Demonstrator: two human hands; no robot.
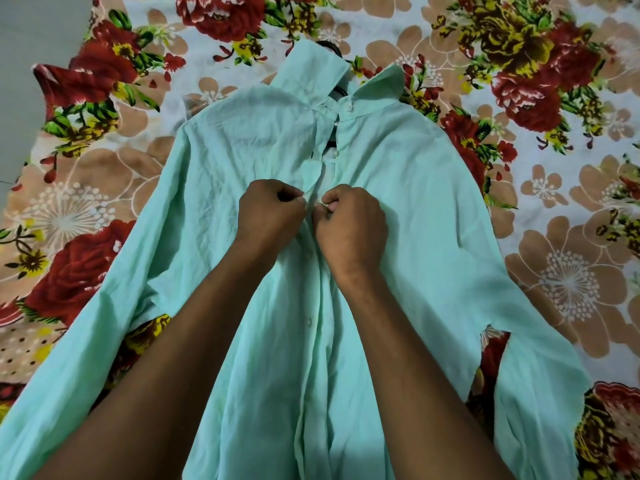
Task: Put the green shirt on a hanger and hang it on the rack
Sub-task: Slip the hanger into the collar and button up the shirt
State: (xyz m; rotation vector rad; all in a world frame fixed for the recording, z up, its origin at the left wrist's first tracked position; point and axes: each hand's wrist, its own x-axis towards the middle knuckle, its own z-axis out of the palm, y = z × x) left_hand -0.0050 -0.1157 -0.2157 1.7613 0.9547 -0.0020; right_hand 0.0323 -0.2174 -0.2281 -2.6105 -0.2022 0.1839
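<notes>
Centrally in the head view, the green shirt is lying front-up and spread flat on a floral bedsheet, sleeves trailing toward the lower corners. A dark hanger is showing only as a small arc above the collar and as a sliver inside the neck opening, so it appears to be already seated in the shoulders. The left hand is pinching the left placket edge with curled fingers, while the right hand is pinching the opposite edge, where a small pale object, probably a button, is showing at its fingertips. The two hands are nearly touching at mid-chest.

The step in hand is judged to be fastening a front button. Doing it well calls for keeping the two edges level and the buttonhole taut, and for easing the button through without dragging the shirt off the hanger. The buttons above and below appear unfastened.

The bedsheet, printed with red roses and tan blossoms, is covering almost the whole view. A plain grey surface is showing at upper left. No rack is visible.
</notes>
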